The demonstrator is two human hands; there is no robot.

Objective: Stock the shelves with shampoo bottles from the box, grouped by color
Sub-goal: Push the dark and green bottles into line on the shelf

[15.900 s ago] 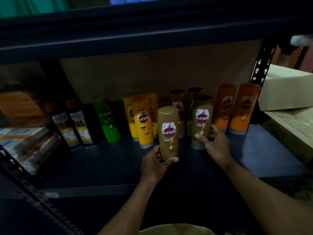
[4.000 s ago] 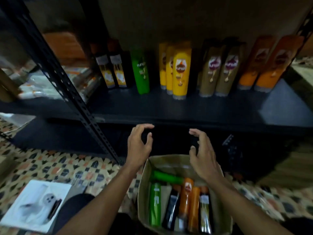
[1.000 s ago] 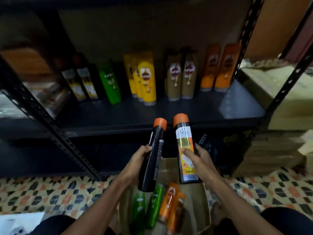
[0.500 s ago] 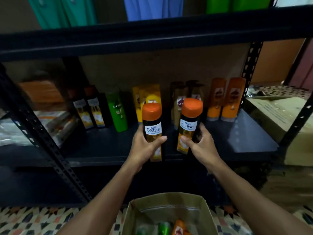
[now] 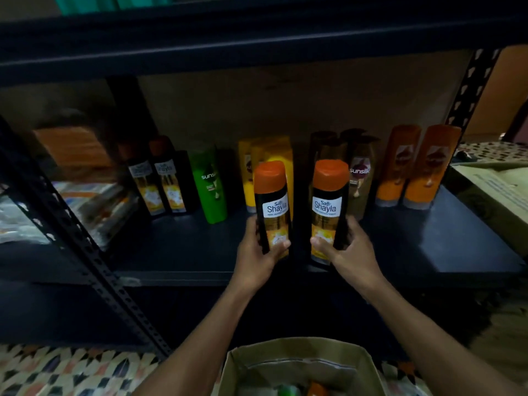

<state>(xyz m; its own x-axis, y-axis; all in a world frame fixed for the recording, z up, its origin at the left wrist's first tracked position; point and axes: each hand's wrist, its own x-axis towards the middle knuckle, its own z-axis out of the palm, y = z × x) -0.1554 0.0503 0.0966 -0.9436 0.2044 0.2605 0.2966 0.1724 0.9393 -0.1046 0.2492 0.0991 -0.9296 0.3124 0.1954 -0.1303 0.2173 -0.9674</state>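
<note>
The person faces a dark metal shelf (image 5: 428,247) with a bottle in each hand, both upright and side by side with a gap between them, over the front part of the board. The left hand (image 5: 258,252) grips the lower half of the left black bottle (image 5: 273,204), fingers (image 5: 253,230) curled round its side and the thumb laid across the yellow label. The right hand (image 5: 347,251) holds the right black bottle (image 5: 328,204) the same way, low on its body. Both have orange caps and a white "Shayla" label turned outward. I cannot tell whether their bases touch the board or hang just above it. Behind them the stock stands in a row near the back wall: two matching black bottles (image 5: 158,184) at the left, a single green bottle (image 5: 210,184) just beside those, then a cluster of yellow bottles (image 5: 274,150) partly hidden behind the left-hand bottle, a group of brown bottles (image 5: 361,172) behind the right-hand one, and two orange bottles (image 5: 417,167) at the right end. The front right of the board is bare. Flat packets (image 5: 94,201) lie blurred in the bay to the left, beyond a perforated black post (image 5: 85,252). A large carton (image 5: 491,195) sits outside the rack at the right. Below, between the forearms, the open box (image 5: 300,355) stands on the patterned floor (image 5: 57,372), with a bit of green and orange showing inside it.
</note>
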